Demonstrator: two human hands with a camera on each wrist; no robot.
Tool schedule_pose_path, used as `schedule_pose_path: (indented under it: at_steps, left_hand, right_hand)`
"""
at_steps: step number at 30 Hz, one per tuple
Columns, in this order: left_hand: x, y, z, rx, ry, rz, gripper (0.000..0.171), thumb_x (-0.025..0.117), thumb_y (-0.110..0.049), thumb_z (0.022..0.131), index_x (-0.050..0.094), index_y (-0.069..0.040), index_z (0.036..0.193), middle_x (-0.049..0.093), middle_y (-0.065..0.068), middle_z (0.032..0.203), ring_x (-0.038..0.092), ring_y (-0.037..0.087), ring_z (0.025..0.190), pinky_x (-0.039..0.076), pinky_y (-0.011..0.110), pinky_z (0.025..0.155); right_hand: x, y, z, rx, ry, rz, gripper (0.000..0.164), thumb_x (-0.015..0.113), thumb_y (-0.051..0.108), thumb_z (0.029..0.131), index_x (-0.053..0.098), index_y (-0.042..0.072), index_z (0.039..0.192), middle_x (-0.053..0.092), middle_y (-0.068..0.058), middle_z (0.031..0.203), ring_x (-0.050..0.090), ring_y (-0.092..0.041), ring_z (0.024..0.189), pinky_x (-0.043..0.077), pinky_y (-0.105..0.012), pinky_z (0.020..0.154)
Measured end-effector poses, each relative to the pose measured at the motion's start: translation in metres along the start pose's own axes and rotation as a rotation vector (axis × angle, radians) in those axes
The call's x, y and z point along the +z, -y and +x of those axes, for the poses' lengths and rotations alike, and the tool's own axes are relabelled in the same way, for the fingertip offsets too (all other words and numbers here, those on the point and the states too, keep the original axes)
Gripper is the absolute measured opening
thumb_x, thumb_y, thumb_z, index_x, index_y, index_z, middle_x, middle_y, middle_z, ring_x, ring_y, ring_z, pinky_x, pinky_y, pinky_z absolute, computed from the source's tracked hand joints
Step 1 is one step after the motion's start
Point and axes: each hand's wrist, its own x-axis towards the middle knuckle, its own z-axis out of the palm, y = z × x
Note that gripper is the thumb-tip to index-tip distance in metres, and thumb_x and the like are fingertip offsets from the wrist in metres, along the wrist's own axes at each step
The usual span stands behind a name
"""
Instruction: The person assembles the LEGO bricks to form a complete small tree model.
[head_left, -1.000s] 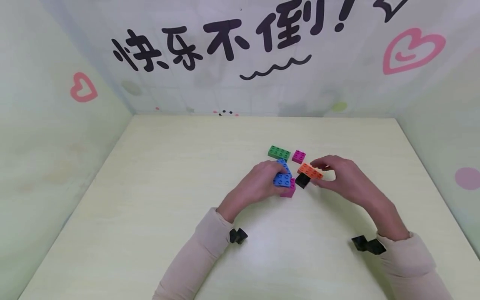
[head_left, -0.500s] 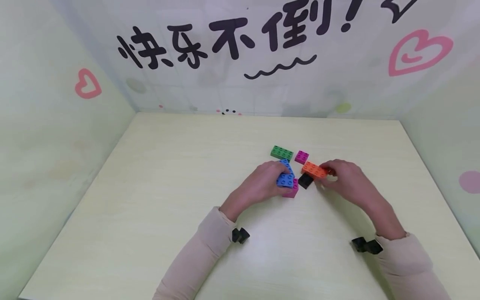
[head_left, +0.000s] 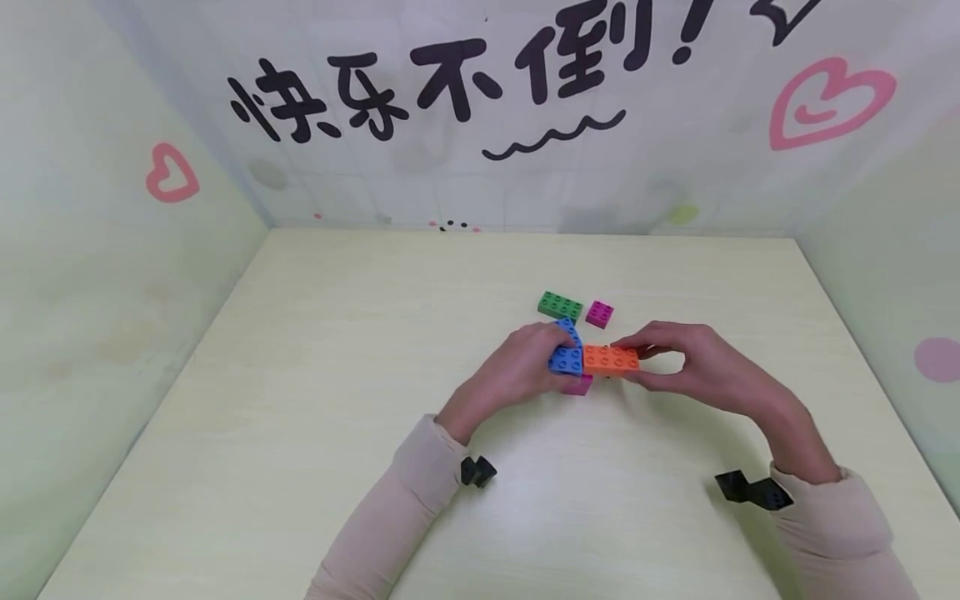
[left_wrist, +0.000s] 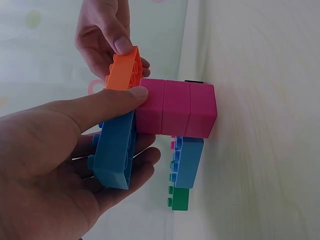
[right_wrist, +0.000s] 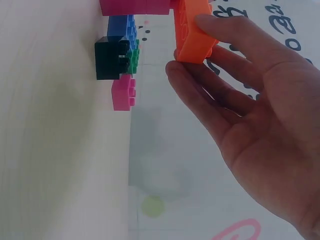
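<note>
My left hand [head_left: 525,358] holds a blue brick [left_wrist: 115,150] that sits on top of a stack of pink bricks [left_wrist: 176,107]; its thumb lies along the stack's upper end. Between the thumb and fingers of my right hand [head_left: 697,367] an orange brick [head_left: 611,360] is pinched by its right end. The orange brick's left end meets the blue one over the stack; whether its studs are pressed home I cannot tell. In the right wrist view a black brick [right_wrist: 110,59] stands on the table below, hidden under the orange one in the head view.
Behind the stack lie a second blue brick [head_left: 567,329], a green brick [head_left: 560,306] and a small pink brick [head_left: 599,314]. The pale table [head_left: 337,350] is bounded by printed walls at the back and both sides.
My right hand first closed its fingers on the orange brick near the black one, then brought it left against the blue brick. My left hand has stayed at the stack.
</note>
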Motion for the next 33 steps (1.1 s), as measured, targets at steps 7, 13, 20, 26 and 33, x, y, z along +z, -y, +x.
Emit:
schedule_pose_path:
  at_steps: [7, 13, 20, 26, 33]
  left_hand:
    - [0.001, 0.001, 0.001, 0.003, -0.003, 0.002, 0.047, 0.082, -0.028, 0.081, 0.065, -0.006, 0.119, 0.062, -0.001, 0.105, 0.052, 0.011, 0.09, 0.046, 0.019, 0.079]
    - [0.001, 0.001, 0.001, 0.008, -0.005, -0.007, 0.045, 0.082, -0.027, 0.082, 0.065, -0.006, 0.118, 0.061, -0.001, 0.104, 0.052, 0.011, 0.089, 0.046, 0.019, 0.077]
    - [0.002, 0.001, 0.0, 0.024, -0.005, 0.016, 0.046, 0.08, -0.028, 0.083, 0.065, -0.005, 0.12, 0.063, 0.0, 0.107, 0.053, 0.011, 0.09, 0.045, 0.019, 0.079]
    - [0.003, 0.001, 0.0, 0.02, -0.019, 0.033, 0.047, 0.081, -0.03, 0.082, 0.066, -0.006, 0.119, 0.063, 0.0, 0.107, 0.052, 0.012, 0.09, 0.045, 0.021, 0.079]
    - [0.002, -0.001, 0.0, 0.015, -0.012, 0.042, 0.046, 0.08, -0.03, 0.083, 0.066, -0.006, 0.118, 0.064, 0.001, 0.107, 0.054, 0.013, 0.091, 0.045, 0.021, 0.079]
  right_hand:
    - [0.003, -0.001, 0.0, -0.034, -0.011, 0.018, 0.045, 0.081, 0.001, 0.078, 0.07, 0.013, 0.12, 0.065, 0.009, 0.104, 0.062, -0.011, 0.09, 0.056, -0.031, 0.073]
    - [0.003, 0.001, 0.0, -0.03, -0.012, -0.011, 0.043, 0.083, 0.0, 0.076, 0.073, 0.012, 0.116, 0.064, 0.008, 0.103, 0.061, -0.016, 0.09, 0.055, -0.029, 0.067]
    - [0.005, 0.001, 0.002, -0.021, 0.008, -0.019, 0.04, 0.082, 0.002, 0.077, 0.073, 0.009, 0.115, 0.063, 0.005, 0.103, 0.061, -0.021, 0.09, 0.055, -0.028, 0.065]
    - [0.012, 0.004, 0.005, -0.025, -0.017, -0.041, 0.044, 0.082, 0.002, 0.076, 0.071, 0.012, 0.117, 0.061, 0.008, 0.102, 0.059, -0.015, 0.09, 0.056, -0.034, 0.069]
    - [0.029, 0.01, 0.015, -0.087, -0.12, 0.05, 0.034, 0.081, 0.009, 0.081, 0.067, 0.017, 0.112, 0.062, 0.009, 0.1, 0.058, -0.01, 0.088, 0.052, -0.027, 0.075]
